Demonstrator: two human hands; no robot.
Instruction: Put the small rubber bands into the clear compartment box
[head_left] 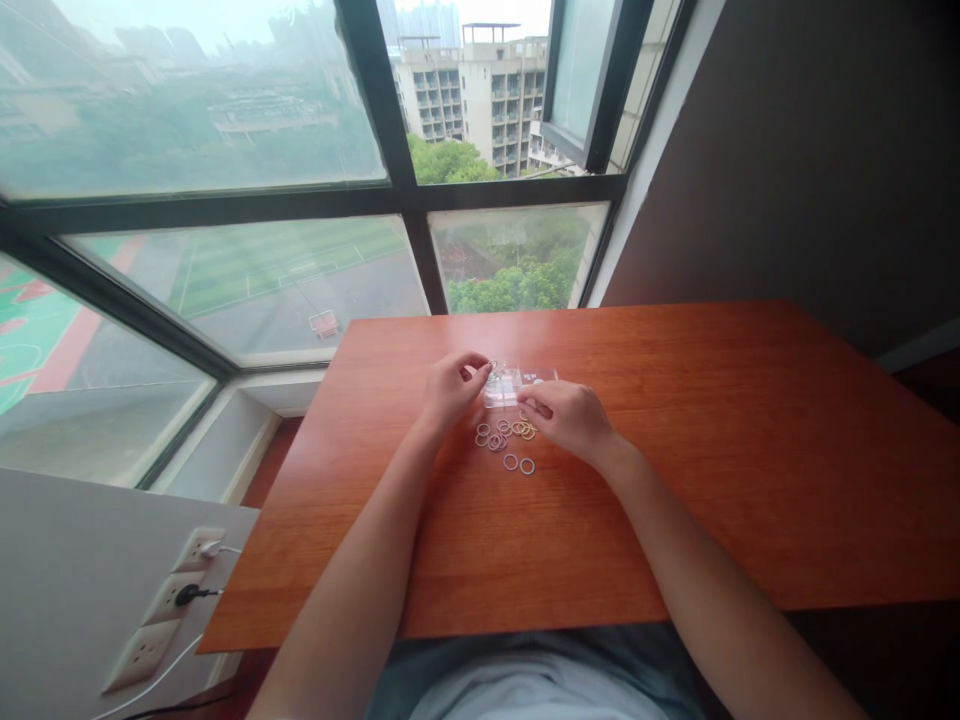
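My left hand [452,387] pinches a small metal ring [492,371] between thumb and fingers, just left of a small clear plastic box [507,387] on the wooden table [712,450]. My right hand [571,417] rests on the table to the right of the box, its fingertips reaching toward a scatter of several small metal rings [504,435] lying in front of the box. Whether its fingers hold a ring is hidden. Two rings [519,464] lie a little apart, closer to me.
The table stands against a large window [300,200] with dark frames, and a brown wall [810,150] rises on the right. Wall sockets [172,600] with plugged cables sit low at the left, below the table's edge.
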